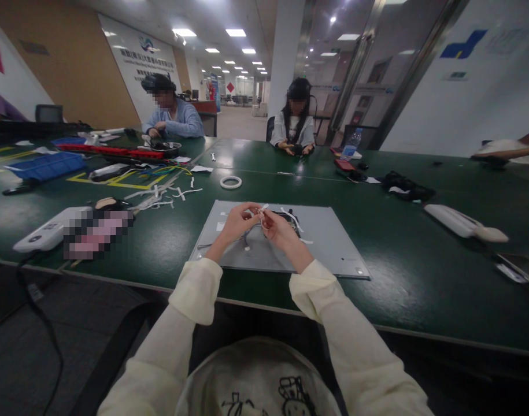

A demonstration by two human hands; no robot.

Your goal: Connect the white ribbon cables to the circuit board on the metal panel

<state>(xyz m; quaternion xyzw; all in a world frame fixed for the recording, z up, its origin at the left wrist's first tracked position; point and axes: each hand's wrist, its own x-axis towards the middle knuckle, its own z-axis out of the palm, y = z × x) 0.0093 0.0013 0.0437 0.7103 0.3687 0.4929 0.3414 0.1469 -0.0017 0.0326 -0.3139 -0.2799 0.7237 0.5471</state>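
Observation:
My left hand [239, 223] and my right hand [282, 232] meet above a flat grey panel [329, 254]. Fingertips of both are pinched together on a small white strip [265, 207], which looks like tape. Under and behind my right hand a dark part [293, 219] lies on the panel, partly hidden by the fingers. More white strips [306, 241] stick out beside it. A thin grey cable [247, 240] with a pale end runs across the panel below my left hand.
A white tape roll [230, 182] lies beyond the panel. Torn white strips [160, 196], a blue tray [50, 166] and a white power bank-like box [51, 228] are at the left. At the right lies a long white object [450, 219]. Other people sit around the green table [420, 260].

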